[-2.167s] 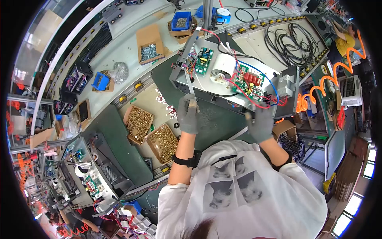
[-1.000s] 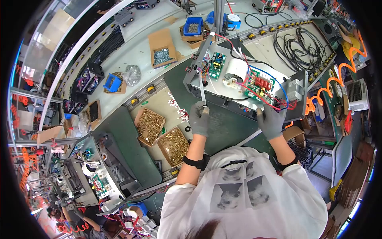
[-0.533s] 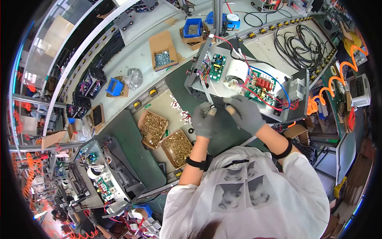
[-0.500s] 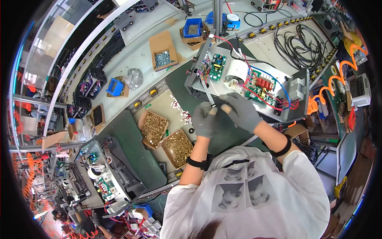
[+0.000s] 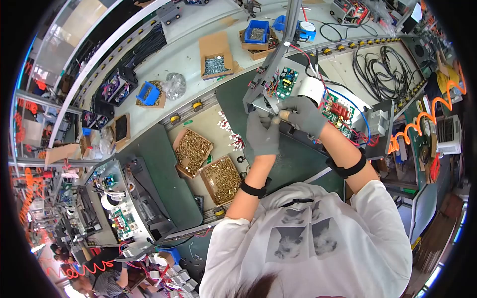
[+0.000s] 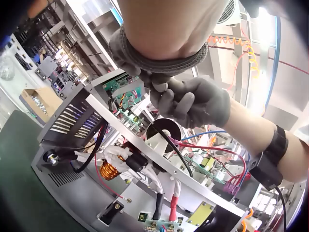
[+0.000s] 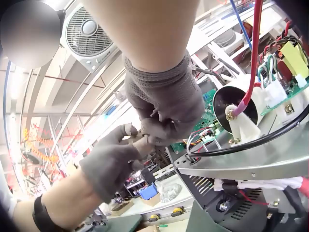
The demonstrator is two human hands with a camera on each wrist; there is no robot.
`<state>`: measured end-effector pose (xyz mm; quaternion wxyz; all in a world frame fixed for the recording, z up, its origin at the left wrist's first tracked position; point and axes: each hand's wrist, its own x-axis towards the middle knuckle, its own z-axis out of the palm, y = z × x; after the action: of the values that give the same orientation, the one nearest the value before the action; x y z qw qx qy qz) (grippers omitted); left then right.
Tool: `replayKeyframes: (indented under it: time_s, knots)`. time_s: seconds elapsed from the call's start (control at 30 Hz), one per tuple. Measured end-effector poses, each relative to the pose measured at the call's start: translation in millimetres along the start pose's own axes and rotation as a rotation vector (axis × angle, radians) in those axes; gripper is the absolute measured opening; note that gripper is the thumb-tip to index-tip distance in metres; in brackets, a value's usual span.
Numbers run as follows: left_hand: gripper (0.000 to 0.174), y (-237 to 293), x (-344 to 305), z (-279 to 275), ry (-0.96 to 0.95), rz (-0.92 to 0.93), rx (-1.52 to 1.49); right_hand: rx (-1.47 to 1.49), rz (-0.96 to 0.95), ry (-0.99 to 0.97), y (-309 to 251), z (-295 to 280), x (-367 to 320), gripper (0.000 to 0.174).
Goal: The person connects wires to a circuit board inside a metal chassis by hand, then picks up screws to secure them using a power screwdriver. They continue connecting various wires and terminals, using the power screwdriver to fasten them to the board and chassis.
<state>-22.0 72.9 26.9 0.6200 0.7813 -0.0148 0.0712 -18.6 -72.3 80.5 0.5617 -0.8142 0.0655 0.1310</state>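
In the head view, my gloved left hand [image 5: 263, 133] and gloved right hand [image 5: 304, 117] meet at the front left corner of an uncovered power-unit chassis [image 5: 387, 126]. A flat grey ribbon cable [image 6: 126, 90] runs from behind the chassis's end panel [image 5: 263, 74] into my fingers. My left hand pinches the cable near its end. Beside it, the curled right thumb and fingers grip at the same spot, where the cable's tip is hidden. Close by in the chassis are a green circuit board [image 5: 287, 81] and a white cylinder [image 5: 311, 90].
Two cardboard boxes of brass fittings [image 5: 193, 149] [image 5: 221, 180] lie left of my forearm. A second opened unit [image 5: 117, 208] stands farther left. Behind are a box of screws [image 5: 215, 65], a blue bin [image 5: 257, 33] and coiled black cables [image 5: 385, 72]. An orange coiled hose [image 5: 432, 114] hangs right.
My right hand has left the chassis's front edge and come over to my left hand. Both hands have moved up against the chassis corner, with the ribbon cable at the fingertips.
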Motion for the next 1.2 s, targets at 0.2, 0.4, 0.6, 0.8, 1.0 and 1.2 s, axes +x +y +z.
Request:
replayKeyframes:
  time_s: [0.2, 0.4, 0.6, 0.8, 1.0, 1.2]
  knots:
    - [0.046, -13, 5, 42, -0.168, -0.170, 0.026, -0.147, -0.122, 0.218, 2, -29, 36, 0.025]
    - [0.043, 6, 0, 83, -0.378, 0.083, 0.370, -0.603, -0.268, 0.216, 10, -35, 92, 0.026]
    - [0.051, -10, -4, 86, -0.448, 0.308, 0.772, -0.796, -0.227, 0.117, 9, -36, 94, 0.024]
    - [0.057, -13, -10, 86, -0.415, 0.340, 0.742, -0.734, -0.156, 0.140, 17, -33, 103, 0.025]
    - [0.058, -11, -4, 79, -0.480, 0.279, 0.673, -0.860, -0.164, 0.069, 22, -39, 113, 0.024]
    - [0.047, -20, 3, 70, -0.377, 0.416, 0.547, -0.746, -0.158, -0.045, 19, -49, 116, 0.028]
